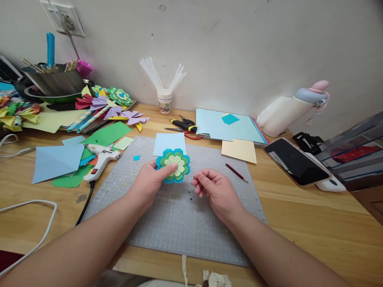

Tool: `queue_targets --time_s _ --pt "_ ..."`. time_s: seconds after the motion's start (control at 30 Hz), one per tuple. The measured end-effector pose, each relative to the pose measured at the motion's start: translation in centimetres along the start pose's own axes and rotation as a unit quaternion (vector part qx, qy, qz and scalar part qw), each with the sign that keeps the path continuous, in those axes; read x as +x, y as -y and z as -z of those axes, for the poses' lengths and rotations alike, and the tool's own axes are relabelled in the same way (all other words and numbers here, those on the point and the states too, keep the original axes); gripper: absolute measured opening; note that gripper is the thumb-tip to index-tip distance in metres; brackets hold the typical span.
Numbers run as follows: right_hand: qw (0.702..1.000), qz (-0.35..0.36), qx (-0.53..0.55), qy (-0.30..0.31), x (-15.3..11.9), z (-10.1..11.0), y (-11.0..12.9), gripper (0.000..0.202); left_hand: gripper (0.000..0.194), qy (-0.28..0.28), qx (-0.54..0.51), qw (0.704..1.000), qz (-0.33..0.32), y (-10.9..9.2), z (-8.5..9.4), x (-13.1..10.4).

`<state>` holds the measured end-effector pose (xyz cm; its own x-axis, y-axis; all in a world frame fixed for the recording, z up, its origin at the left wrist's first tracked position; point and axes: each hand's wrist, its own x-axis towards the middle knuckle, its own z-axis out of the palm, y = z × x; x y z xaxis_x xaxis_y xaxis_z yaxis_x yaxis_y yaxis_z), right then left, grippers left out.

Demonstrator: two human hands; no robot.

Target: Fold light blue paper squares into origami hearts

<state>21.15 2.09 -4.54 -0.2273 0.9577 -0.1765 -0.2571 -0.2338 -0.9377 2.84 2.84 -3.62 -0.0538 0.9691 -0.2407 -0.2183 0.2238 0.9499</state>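
My left hand (152,179) grips a layered paper flower (173,158) at its left side, thumb across the front. Its petals go from blue outside through green to a pale green centre. Just right of the flower, my right hand (211,187) is closed with fingertips pressed together, apart from the flower; whatever they pinch, if anything, does not show. Both hands are above a grey cutting mat (179,223). Behind the flower lies a light blue paper sheet (170,141), and a small blue paper scrap (137,158) is to its left.
A glue gun (101,159) rests left among coloured paper. A pencil (236,173) lies on the mat's right. Scissors (187,120), a yellow-black tool (183,125) and a cup of white strips (164,103) are behind. A phone (296,161) leans at right; paper flowers (119,97) sit left.
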Motion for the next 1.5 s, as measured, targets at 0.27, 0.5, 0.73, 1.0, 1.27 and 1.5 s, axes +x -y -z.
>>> queue_targets --time_s 0.27,0.5,0.73,1.0,1.27,1.5 --pt "1.000 -0.004 0.002 -0.018 0.0 0.0 0.2 0.030 0.031 0.093 -0.023 0.995 0.034 -0.8 -0.4 -0.4" --pt "0.997 -0.008 0.015 -0.075 0.6 0.5 -0.1 0.030 0.032 0.079 0.016 0.997 0.011 -0.5 0.1 -0.2" --pt "0.992 0.025 0.033 -0.123 0.8 1.1 -0.1 0.025 0.023 0.100 0.225 0.969 -0.033 0.0 -0.5 -0.2" --pt "0.999 0.017 0.024 -0.028 -0.1 0.4 0.1 0.044 0.029 -0.064 0.384 0.884 -0.258 -0.1 0.3 0.3" --pt "0.992 0.052 -0.080 0.083 -1.1 -0.1 -0.2 0.060 0.005 0.029 0.427 0.783 -0.451 -0.8 -0.3 -1.3" --pt "0.979 0.074 -0.143 0.126 -1.5 -0.1 -0.1 0.056 0.006 0.040 0.473 0.718 -0.509 -0.7 0.1 -0.9"
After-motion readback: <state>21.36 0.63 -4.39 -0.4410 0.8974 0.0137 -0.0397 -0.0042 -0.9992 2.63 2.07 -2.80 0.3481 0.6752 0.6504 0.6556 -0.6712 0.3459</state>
